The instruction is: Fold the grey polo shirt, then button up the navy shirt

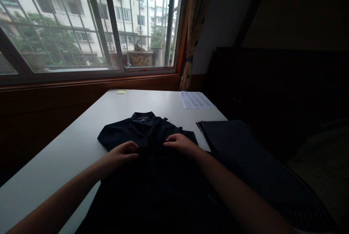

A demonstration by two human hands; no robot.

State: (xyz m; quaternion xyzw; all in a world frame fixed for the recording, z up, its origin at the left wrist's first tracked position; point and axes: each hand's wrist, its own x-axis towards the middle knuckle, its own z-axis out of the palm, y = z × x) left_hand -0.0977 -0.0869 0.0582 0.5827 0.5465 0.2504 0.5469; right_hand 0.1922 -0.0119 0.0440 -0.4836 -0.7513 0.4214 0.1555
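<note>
A dark navy collared shirt (122,130) lies front up on the white table (81,132), its collar toward the window. My left hand (122,153) pinches the shirt's fabric left of the front placket, below the collar. On the other side of the placket, my right hand (180,143) grips the cloth between thumb and fingers. Both hands are closed, a short gap apart. The lower part of the shirt runs toward me and is too dark to make out in detail.
Right of the shirt lies a folded dark garment (231,135), reaching over the table's edge. Printed paper sheets (196,100) rest at the far right corner, and a yellow sticky note (121,91) at the far left. Behind the table are a barred window (117,26) and a curtain (191,44).
</note>
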